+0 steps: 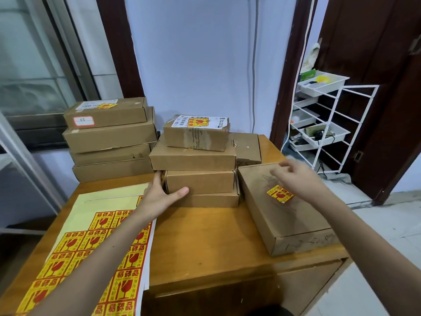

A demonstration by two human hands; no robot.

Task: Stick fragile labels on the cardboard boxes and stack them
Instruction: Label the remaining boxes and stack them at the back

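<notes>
Left hand (159, 192) spread against the middle stack's (200, 182) corner; right hand (296, 176), blurred, seemingly open over the labelled box (284, 215).

A long brown box (282, 210) lies flat on the right of the worktop with a yellow and red fragile label (280, 194) stuck on top. In the middle stands a pile of four boxes (196, 160). A taller pile (110, 139) stands behind on the left. A sheet of labels (91, 247) lies flat at the left.
</notes>
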